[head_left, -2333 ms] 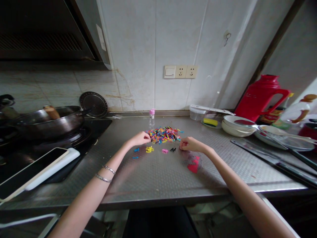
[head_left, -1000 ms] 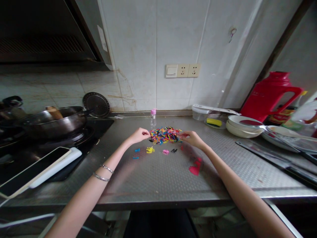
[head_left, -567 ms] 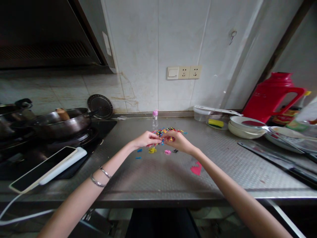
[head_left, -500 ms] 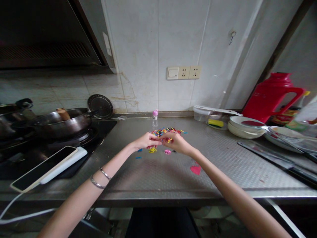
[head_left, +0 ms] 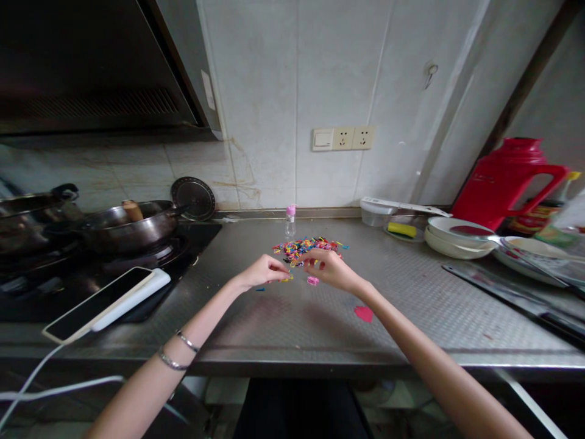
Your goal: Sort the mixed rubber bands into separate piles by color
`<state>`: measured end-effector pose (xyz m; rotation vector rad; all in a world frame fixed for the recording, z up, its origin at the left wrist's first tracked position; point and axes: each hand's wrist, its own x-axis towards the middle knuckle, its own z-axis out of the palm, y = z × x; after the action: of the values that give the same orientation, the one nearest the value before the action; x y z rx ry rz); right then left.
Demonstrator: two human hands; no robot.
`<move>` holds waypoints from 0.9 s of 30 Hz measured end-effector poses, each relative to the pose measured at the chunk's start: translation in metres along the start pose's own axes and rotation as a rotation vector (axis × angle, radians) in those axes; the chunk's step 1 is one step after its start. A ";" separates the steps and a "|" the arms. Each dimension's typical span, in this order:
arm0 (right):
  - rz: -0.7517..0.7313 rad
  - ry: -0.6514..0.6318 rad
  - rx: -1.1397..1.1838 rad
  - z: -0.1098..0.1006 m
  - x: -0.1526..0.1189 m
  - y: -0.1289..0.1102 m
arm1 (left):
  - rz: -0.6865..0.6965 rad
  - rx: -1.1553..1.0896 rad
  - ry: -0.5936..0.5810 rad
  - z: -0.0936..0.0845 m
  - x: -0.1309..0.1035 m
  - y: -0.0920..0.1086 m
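I note, frame centre: left hand [head_left: 264, 271] pinched narrow at yellow bits [head_left: 289, 278], right hand [head_left: 333, 269] loosely curled, either's hold I can't tell; too low a sweep could scatter the colourful pile [head_left: 302, 245] just above.

From afar I watch through one head-worn camera that looks forward and down, from above and just behind the near edge of the steel countertop [head_left: 292, 332]. The left forearm [head_left: 137, 390] and right forearm [head_left: 425, 347] run in from the bottom of my view, nearest the lens, while the left hand [head_left: 262, 272] and right hand [head_left: 332, 269] fall near the middle, farther off. Beyond, I face the tiled wall [head_left: 256, 73] almost square on. My wide field reaches the range hood [head_left: 91, 67] at upper left and the red thermos [head_left: 505, 183] at far right, stretched toward the margins, with the wearer's dark-clothed lap [head_left: 301, 411] at bottom centre
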<state>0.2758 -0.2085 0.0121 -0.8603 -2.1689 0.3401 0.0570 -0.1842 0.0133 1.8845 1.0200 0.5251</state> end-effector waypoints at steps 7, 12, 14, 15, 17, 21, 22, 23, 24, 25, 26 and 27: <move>0.133 -0.113 -0.182 -0.005 0.003 0.047 | 0.001 0.270 0.202 -0.033 -0.008 -0.041; 0.187 -0.223 -0.326 0.007 0.010 0.065 | -0.023 0.391 0.140 -0.032 -0.016 -0.055; 0.195 -0.254 -0.365 0.012 0.014 0.067 | -0.037 0.396 0.114 -0.029 -0.020 -0.054; 0.198 -0.265 -0.379 0.014 0.016 0.068 | -0.040 0.393 0.105 -0.029 -0.022 -0.053; 0.204 -0.277 -0.403 0.017 0.019 0.069 | -0.033 0.398 0.083 -0.029 -0.026 -0.050; 0.224 -0.331 -0.445 0.023 0.022 0.071 | -0.015 0.532 0.071 -0.032 -0.036 -0.050; 0.231 -0.342 -0.458 0.024 0.022 0.072 | -0.010 0.562 0.074 -0.032 -0.038 -0.051; 0.237 -0.347 -0.470 0.025 0.022 0.072 | -0.002 0.582 0.079 -0.032 -0.040 -0.052; 0.241 -0.347 -0.480 0.027 0.023 0.072 | 0.007 0.591 0.081 -0.032 -0.041 -0.052; 0.245 -0.347 -0.487 0.027 0.023 0.072 | 0.016 0.590 0.081 -0.031 -0.041 -0.053; 0.250 -0.348 -0.491 0.028 0.024 0.071 | 0.025 0.584 0.077 -0.030 -0.041 -0.053; 0.254 -0.350 -0.492 0.029 0.024 0.071 | 0.035 0.573 0.073 -0.029 -0.041 -0.053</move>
<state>0.2763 -0.1393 -0.0281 -1.4474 -2.5187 0.0776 -0.0095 -0.1896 -0.0164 2.3996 1.2836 0.3413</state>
